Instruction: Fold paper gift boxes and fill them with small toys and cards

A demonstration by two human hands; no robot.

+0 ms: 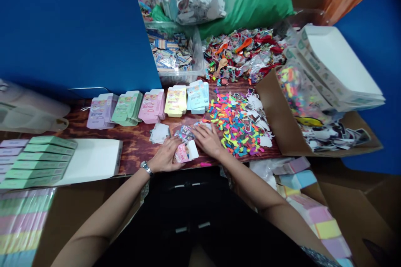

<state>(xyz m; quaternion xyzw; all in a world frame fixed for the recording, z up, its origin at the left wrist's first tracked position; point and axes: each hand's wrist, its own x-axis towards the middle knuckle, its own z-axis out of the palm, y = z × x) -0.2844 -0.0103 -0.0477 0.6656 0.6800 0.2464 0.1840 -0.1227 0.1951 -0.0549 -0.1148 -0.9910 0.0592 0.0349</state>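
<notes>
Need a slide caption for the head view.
Left hand holding an open pink box, right hand beside printed pieces and a colourful pile.

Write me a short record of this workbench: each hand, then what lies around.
Left hand: holds a pink box, its white flap open
Right hand: palm down beside small printed packets
Row, left to right: purple stack, green stack, pink stack, yellow stack, blue stack
Right of hands: heap of bright small pieces, white cut-outs beside it
Far left: green boxes on a white tray
</notes>
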